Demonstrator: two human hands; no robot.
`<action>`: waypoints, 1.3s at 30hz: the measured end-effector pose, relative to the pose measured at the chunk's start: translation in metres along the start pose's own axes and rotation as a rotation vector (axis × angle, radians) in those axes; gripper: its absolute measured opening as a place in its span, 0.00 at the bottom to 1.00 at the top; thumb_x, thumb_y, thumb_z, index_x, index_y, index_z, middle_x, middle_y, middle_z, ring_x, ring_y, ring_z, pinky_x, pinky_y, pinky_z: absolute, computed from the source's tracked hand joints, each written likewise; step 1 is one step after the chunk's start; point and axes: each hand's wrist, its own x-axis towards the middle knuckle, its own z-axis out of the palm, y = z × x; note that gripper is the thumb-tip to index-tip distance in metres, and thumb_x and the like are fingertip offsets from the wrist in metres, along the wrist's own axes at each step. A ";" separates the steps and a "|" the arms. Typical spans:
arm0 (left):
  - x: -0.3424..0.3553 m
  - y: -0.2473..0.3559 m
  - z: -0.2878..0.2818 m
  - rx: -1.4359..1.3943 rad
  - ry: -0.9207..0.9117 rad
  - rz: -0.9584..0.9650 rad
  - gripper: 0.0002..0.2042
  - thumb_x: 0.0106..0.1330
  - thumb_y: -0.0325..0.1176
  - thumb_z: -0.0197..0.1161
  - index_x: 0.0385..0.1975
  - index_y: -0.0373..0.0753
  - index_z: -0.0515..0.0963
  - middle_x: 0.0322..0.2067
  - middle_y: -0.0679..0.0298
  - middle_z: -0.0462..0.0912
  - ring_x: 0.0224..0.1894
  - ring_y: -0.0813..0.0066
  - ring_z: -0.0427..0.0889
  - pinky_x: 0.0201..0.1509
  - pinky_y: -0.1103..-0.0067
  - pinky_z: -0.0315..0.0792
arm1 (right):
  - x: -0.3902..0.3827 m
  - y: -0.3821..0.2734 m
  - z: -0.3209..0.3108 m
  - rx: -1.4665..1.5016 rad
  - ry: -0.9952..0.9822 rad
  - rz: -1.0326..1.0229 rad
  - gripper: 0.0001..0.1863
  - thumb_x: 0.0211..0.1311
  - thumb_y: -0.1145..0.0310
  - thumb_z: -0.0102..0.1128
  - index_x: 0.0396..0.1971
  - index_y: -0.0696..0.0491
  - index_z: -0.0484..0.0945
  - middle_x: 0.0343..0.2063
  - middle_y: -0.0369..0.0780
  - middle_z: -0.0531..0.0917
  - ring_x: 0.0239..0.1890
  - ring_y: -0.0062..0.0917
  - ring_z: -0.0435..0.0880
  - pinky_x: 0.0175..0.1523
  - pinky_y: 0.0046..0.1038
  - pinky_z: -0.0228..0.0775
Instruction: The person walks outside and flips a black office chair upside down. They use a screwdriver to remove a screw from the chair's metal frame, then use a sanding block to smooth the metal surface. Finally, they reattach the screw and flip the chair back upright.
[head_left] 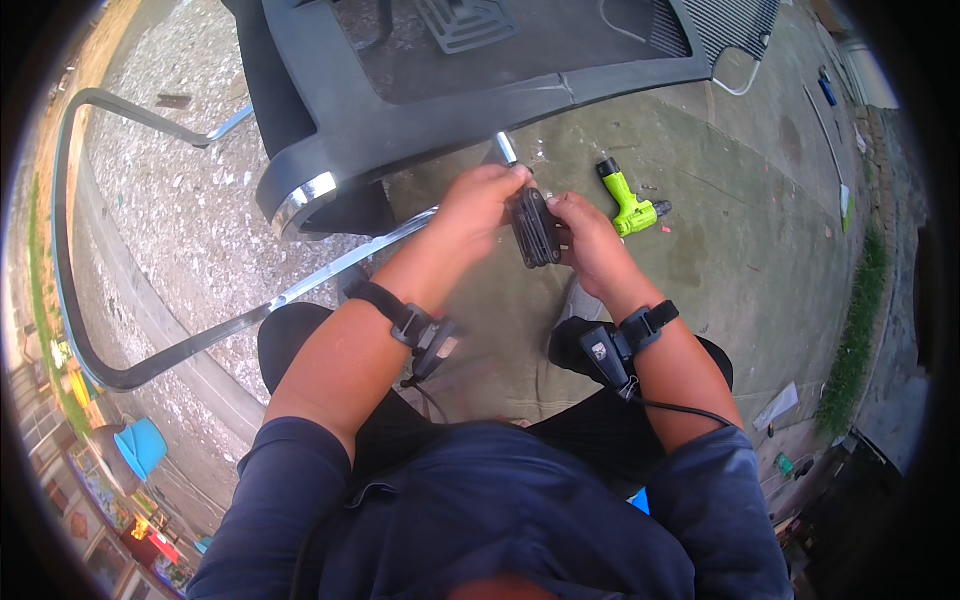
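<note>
Both hands meet at the middle of the view, below a black chair frame with mesh [455,130] and a chrome band at its corner. My right hand [590,240] is closed on a black folding multi-tool [536,228], held upright. My left hand [478,205] grips at the tool's upper end, thumb on a short narrow piece there; a silver cylinder [505,147] shows just above the thumb, and whether it is joined to the tool I cannot tell. The undersides of my fingers are hidden.
A green cordless drill [630,208] lies on the concrete to the right. A bent chrome tube frame [175,355] lies on the left. A striped mesh piece [735,35] is at the top right. A blue container [140,448] stands at lower left, and a long thin rod [830,140] lies at far right.
</note>
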 end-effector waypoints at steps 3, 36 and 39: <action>-0.003 0.001 0.004 -0.023 0.005 -0.015 0.08 0.71 0.34 0.58 0.37 0.35 0.78 0.34 0.63 0.81 0.38 0.73 0.80 0.46 0.74 0.74 | 0.005 0.006 -0.009 0.019 -0.101 0.108 0.15 0.68 0.58 0.56 0.44 0.53 0.70 0.39 0.38 0.80 0.40 0.27 0.82 0.50 0.38 0.74; 0.000 -0.009 -0.002 -0.059 0.024 -0.006 0.08 0.68 0.32 0.63 0.38 0.35 0.76 0.37 0.59 0.83 0.41 0.69 0.83 0.51 0.71 0.76 | 0.005 -0.004 -0.014 -0.345 -0.035 0.047 0.19 0.65 0.53 0.50 0.42 0.54 0.77 0.35 0.39 0.81 0.36 0.25 0.81 0.37 0.30 0.75; -0.003 -0.010 0.001 -0.046 0.032 -0.011 0.08 0.68 0.33 0.63 0.38 0.35 0.76 0.37 0.59 0.82 0.41 0.69 0.82 0.51 0.71 0.76 | 0.002 -0.007 -0.014 -0.367 -0.042 0.048 0.19 0.65 0.52 0.51 0.39 0.53 0.77 0.33 0.37 0.79 0.33 0.24 0.78 0.37 0.30 0.73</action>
